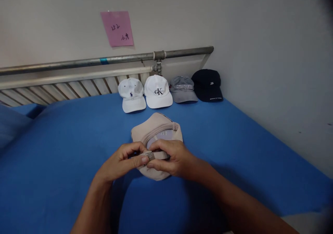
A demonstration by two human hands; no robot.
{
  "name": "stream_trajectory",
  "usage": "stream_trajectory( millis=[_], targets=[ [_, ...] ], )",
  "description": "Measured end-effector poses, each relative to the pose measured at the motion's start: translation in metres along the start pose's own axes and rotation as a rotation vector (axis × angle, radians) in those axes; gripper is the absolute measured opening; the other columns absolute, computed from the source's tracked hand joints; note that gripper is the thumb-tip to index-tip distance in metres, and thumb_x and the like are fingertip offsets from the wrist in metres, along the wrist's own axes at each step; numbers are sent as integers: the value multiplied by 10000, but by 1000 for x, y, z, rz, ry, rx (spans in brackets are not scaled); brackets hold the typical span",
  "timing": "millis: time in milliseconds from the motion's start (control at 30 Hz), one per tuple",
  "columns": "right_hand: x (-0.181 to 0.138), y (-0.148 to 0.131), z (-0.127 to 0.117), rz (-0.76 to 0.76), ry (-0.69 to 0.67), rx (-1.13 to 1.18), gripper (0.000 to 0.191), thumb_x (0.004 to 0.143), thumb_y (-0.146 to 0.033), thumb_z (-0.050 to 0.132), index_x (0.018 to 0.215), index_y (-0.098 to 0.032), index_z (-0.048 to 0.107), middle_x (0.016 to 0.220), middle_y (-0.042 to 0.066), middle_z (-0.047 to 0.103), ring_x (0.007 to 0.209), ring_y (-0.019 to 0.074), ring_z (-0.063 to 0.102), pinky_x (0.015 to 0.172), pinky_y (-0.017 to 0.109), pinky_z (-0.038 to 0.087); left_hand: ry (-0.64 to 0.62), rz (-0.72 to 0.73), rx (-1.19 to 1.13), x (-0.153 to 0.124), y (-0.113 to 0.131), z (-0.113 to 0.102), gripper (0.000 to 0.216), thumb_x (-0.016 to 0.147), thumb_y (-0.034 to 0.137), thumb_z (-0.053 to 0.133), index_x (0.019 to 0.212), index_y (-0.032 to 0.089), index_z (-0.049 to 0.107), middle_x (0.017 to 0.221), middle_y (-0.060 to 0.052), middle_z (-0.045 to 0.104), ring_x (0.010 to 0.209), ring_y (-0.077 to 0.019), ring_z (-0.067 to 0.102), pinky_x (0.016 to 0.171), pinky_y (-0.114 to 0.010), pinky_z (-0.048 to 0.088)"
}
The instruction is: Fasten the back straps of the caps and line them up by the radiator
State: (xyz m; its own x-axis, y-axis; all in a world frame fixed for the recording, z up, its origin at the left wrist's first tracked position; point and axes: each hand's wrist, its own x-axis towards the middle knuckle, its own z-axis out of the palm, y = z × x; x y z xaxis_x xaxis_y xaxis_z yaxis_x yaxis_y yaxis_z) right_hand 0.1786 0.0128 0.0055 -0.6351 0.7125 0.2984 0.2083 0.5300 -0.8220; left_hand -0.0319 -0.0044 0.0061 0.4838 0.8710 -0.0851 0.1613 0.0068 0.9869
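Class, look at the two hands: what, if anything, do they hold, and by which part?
Both the left hand and right hand pinch the beige cap by its rear adjustment strap, at the buckle.

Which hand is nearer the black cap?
The right hand. It grips the beige cap's strap on the side toward the black cap, which sits far back by the wall. The left hand holds the strap's other side, farther away.

We had one view only, worn on the head, looking forward and down across the blue bed (65,150) toward the wall (260,36), close above our hands.
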Motion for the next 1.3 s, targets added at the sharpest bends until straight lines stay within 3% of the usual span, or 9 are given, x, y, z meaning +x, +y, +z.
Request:
stream_trajectory(
  millis=[367,500,633,800,933,1033,1133,1233,1300],
  targets=[
    [0,-1,2,36,13,104,179,792,-260,679,949,-200,618,783,-17,648,698,117,589,628,231,448,56,-16,-86,3,-1,7,252,811,374,663,706,158,587,599,36,479,555,-80,378,518,-206,296],
    [3,0,0,183,85,437,160,734,-212,696,867,-196,609,783,-21,630,665,106,589,593,223,474,9,24,-48,2,1,1,217,851,373,608,795,167,651,709,-1,565,659,-113,473,604,-224,370],
    [7,12,-1,362,134,811,199,678,-225,731,795,-186,575,614,-62,559,476,56,486,447,164,376,-50,42,-56,-1,-4,-7,237,795,316,672,998,194,687,924,-45,641,863,-178,546,760,-266,420],
    [11,22,8,395,119,1073,215,624,-213,739,719,-172,550,555,-75,522,419,28,411,414,146,315,40,61,-222,-3,-14,-9,151,732,255,705,853,166,688,781,-28,628,726,-145,532,674,-244,412],
    [11,19,9,322,75,875,113,708,-212,670,779,-183,587,602,-58,551,471,54,477,459,172,369,76,63,-258,-2,-13,-9,105,715,240,686,768,151,670,697,-12,592,652,-122,491,619,-229,383],
    [9,10,5,88,176,420,180,752,-138,600,915,-200,642,836,6,650,762,128,605,716,275,490,106,38,-221,-1,-6,-6,74,727,221,675,747,154,654,641,21,537,593,-89,424,565,-200,334],
    [6,0,5,-177,198,20,299,760,-153,642,1053,-210,655,1081,68,652,1026,211,576,924,404,446,92,31,-150,0,1,-1,99,762,246,670,742,153,640,655,27,521,614,-89,417,582,-200,339],
    [4,-4,8,-285,205,-110,228,805,-154,636,1022,-210,676,1082,81,652,1015,215,580,929,423,443,62,21,-103,2,3,2,143,784,287,669,751,154,627,661,31,502,621,-90,409,576,-200,332],
    [3,-5,9,-282,206,-44,163,813,-140,640,956,-204,684,1037,73,661,981,197,599,896,389,467,26,2,-94,2,1,2,146,797,297,660,772,158,620,682,29,501,629,-93,410,569,-200,328]
  ],
)
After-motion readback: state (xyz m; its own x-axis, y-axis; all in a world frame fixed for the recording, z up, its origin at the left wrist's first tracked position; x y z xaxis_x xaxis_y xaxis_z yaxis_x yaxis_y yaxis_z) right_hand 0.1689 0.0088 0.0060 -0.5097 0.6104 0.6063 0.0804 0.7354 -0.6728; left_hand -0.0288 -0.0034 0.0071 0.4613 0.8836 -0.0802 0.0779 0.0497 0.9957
